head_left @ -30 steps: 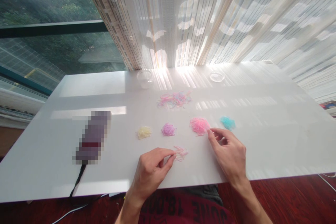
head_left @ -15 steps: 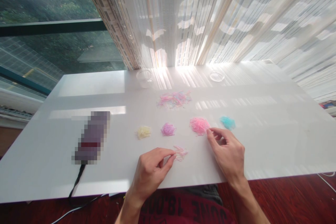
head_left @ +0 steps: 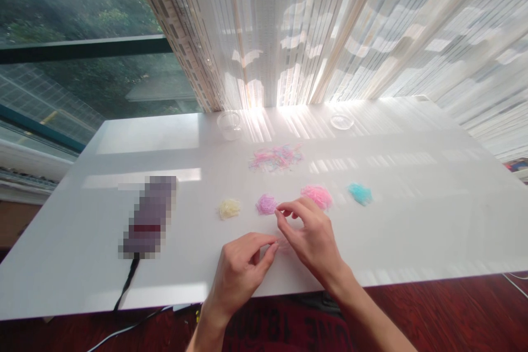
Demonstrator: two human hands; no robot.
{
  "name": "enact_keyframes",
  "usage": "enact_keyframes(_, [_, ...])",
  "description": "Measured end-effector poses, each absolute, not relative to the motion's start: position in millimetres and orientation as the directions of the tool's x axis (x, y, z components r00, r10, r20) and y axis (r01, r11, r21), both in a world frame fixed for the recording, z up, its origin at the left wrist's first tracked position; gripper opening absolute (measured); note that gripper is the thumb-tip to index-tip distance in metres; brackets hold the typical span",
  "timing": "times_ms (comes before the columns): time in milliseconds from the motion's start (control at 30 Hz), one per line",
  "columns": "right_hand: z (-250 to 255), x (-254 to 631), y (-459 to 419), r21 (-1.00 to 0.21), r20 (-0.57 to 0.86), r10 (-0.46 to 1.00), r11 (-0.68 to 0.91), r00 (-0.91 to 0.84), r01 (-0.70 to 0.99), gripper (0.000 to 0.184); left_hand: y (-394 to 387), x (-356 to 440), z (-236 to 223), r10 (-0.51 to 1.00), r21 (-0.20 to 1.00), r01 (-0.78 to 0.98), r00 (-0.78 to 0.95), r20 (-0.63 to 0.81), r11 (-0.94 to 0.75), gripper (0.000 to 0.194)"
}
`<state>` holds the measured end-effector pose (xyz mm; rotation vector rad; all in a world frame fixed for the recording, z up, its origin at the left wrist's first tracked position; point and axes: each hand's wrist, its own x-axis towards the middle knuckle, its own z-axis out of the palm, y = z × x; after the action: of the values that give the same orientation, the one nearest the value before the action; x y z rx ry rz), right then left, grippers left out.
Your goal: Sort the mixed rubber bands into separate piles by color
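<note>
My left hand (head_left: 245,264) is closed in a pinch at the near side of the table, fingertips at a small pile of thin pale-pink strands (head_left: 284,244), possibly tiny elastic bands. My right hand (head_left: 307,231) reaches over that pile and partly hides it. Its thumb and forefinger are pinched together at the right edge of the purple pile (head_left: 266,204). Whatever either pinch holds is too small to make out. Behind my right hand lies the pink pile (head_left: 317,196), partly covered. A yellow pile (head_left: 229,209) is to the left and a turquoise pile (head_left: 360,193) to the right.
Farther back lies a loose mixed-colour heap (head_left: 275,157). A clear container (head_left: 229,125) and a clear round lid or dish (head_left: 342,122) stand near the curtain (head_left: 268,33). A blurred-out dark object (head_left: 150,214) with a black strap lies left on the white table (head_left: 412,220).
My right hand has moved left, from the pink pile's right edge to the purple pile, now covering part of the small pile. My left hand has stayed nearly still. The view has shifted slightly.
</note>
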<state>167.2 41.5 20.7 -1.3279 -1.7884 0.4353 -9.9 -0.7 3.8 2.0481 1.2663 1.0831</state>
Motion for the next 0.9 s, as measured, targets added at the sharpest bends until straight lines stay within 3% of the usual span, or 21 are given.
enact_keyframes(400, [18.8,160.7,62.0,-0.672,0.291,0.947,0.302,-0.134,0.676,0.011,-0.8,-10.1,4.0,0.906,0.755,0.502,0.248,0.342,-0.422,0.01])
enact_keyframes(667, [22.4,173.2,49.4,-0.659,0.32,0.929,0.358,-0.185,0.661,0.014,-2.1,-11.0,3.9,0.906,0.757,0.498,0.249,0.343,-0.423,0.009])
enact_keyframes(900, [17.2,188.8,19.7,-0.735,0.393,0.899,0.435,-0.195,0.52,0.011,-2.1,-11.7,3.9,0.917,0.793,0.462,0.229,0.326,-0.397,0.012])
